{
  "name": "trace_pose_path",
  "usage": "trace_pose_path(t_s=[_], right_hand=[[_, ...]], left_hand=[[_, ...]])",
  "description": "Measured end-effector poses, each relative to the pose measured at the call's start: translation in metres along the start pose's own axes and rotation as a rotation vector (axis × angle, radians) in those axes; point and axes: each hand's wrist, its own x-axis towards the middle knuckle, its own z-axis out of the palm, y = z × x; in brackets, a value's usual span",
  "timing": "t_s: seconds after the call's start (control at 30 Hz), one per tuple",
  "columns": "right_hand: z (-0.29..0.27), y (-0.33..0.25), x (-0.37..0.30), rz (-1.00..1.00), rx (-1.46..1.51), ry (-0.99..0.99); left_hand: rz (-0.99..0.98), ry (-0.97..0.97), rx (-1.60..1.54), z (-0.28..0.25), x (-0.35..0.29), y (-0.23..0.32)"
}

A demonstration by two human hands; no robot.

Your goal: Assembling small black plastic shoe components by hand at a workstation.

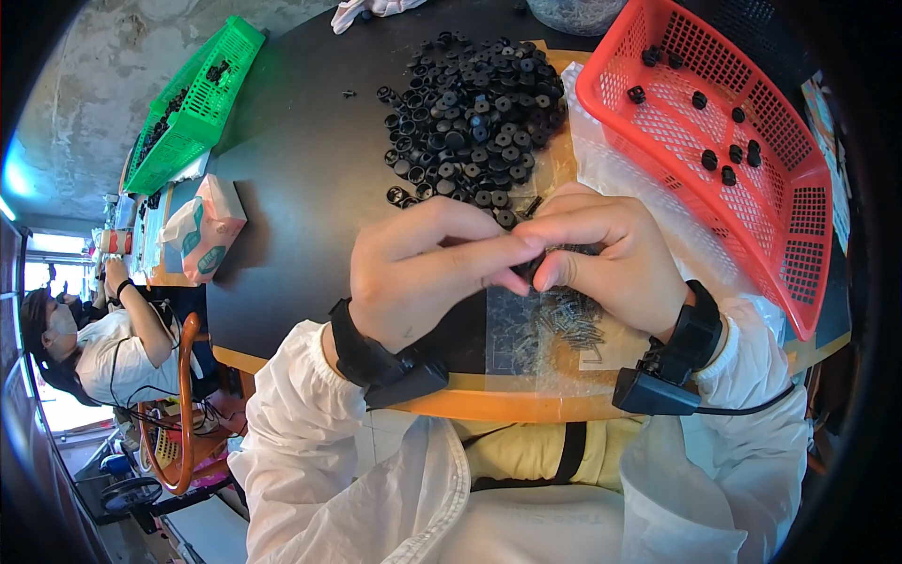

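Small black part [528, 268] is pinched between fingertips of left hand [423, 273] and right hand [611, 263], both closed on it, just in front of the black parts pile [474, 113], presumably for close fitting. Metal pins [564, 320] lie on clear plastic sheet [536, 338] beneath the hands. Red basket [799, 216], right of the pile, holds few parts.

Parts pile [474, 117] left of basket [742, 141]
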Motion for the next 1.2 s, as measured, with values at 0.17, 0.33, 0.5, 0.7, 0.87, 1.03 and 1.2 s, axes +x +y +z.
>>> trace_pose_path(t_s=[0.17,0.33,0.5,0.7,0.87,1.03,1.2], right_hand=[[0.001,0.01,-0.001,-0.186,-0.093,0.059],[0.008,-0.001,0.002,-0.242,-0.117,0.086],[-0.002,-0.051,-0.005,-0.491,-0.922,0.22],[-0.025,-0.069,0.003,-0.563,-1.553,0.567],[-0.007,-0.042,-0.003,-0.523,-1.285,0.169],[-0.003,-0.011,0.0,-0.402,-1.085,0.021],[0.008,-0.01,0.0,-0.343,-1.021,-0.097]], left_hand=[[-0.236,-0.005,-0.227,0.0,-0.003,0.016],[0.061,-0.046,0.101,-0.007,0.001,0.013],[0.2,0.168,0.117,-0.004,0.001,-0.003],[0.082,0.272,0.145,-0.012,-0.006,-0.012],[0.083,0.221,0.205,-0.01,-0.002,-0.017],[0.109,0.031,0.283,-0.015,0.002,-0.017],[0.077,-0.092,0.445,-0.026,0.003,-0.024]])
